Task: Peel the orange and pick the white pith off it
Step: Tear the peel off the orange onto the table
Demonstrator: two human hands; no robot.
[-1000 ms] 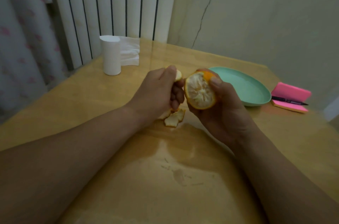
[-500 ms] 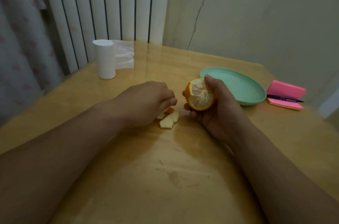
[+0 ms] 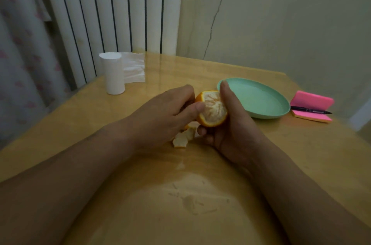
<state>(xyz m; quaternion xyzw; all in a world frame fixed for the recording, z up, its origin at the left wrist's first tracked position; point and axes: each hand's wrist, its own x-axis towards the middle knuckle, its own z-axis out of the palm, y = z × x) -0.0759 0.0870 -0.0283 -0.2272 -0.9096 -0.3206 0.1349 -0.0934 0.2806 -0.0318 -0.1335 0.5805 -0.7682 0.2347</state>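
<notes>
— Where is the orange just now?

— Held just above the middle of the counter, a glossy, honey-coloured top with faint scuffs near its front edge. The right hand cups it from the right and below, its fingers curled round it.

— And the left hand?

— Its thumb lies on the bared fruit at the left rim and the other fingers curl behind. It seems to pinch the rind there, though the far side is hidden.

— How much is peeled?

— The face turned to the person: pale, fibrous pith over the segments, ringed by a jagged collar of bright, smooth rind. The fruit is round, with no real long axis. The bared end points back and up at the camera, and the skinned end points at the far edge.

— Anything under it?

— Curled peel pieces, white inside, lie on the counter beneath the hands.

— The rest?

— A shallow, matte green plate lies just right of the hands. By the right edge is a pink notepad with a black pen across it. At the far left corner stands a white paper roll, upright, with a crinkled sheet trailing from it.
</notes>
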